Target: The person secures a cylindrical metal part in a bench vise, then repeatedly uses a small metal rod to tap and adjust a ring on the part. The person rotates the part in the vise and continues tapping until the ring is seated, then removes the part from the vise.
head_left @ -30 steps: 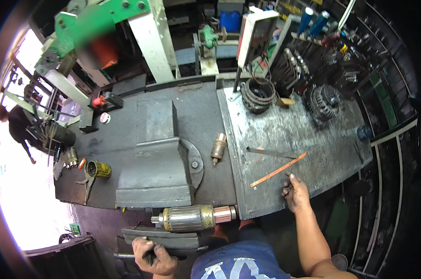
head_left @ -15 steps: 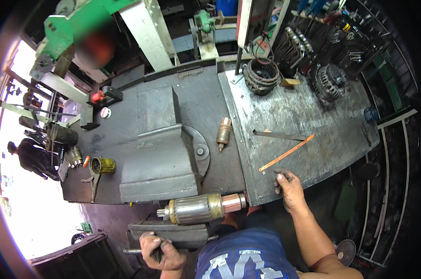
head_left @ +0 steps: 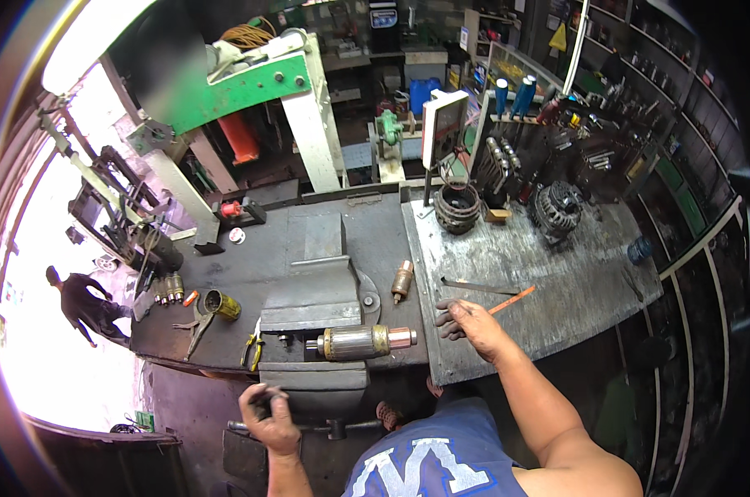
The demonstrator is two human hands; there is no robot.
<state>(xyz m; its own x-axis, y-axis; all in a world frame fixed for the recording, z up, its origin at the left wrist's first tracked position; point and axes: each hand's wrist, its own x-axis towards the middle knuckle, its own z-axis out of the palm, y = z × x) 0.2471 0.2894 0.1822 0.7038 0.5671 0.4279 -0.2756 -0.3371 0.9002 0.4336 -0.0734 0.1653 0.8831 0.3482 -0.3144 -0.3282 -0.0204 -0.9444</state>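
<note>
A large starter-motor armature (head_left: 354,342) lies lengthwise between the jaws of a heavy grey bench vise (head_left: 313,308), its copper end to the right. My left hand (head_left: 271,421) is raised in front of the vise, just above the left end of its handle bar (head_left: 309,427). Its fingers curl loosely, with a gap between them and the thumb; nothing shows in it. Over the metal-topped right side of the bench hovers my right hand (head_left: 470,325), fingers spread and holding nothing. It partly covers an orange hacksaw blade (head_left: 514,299). Beyond lies a dark flat strip (head_left: 478,287).
A smaller armature (head_left: 402,282) rests right of the vise. Pliers (head_left: 252,346), locking pliers (head_left: 196,330) and a yellow cylinder housing (head_left: 223,305) sit to the left. At the back right are a ring-shaped housing (head_left: 458,207) and an alternator (head_left: 556,213). Another person (head_left: 89,302) stands far left.
My left hand has lifted away from the vise handle. My right hand has moved left and its fingers have spread. The view has tilted up, showing more of the workshop's back.
</note>
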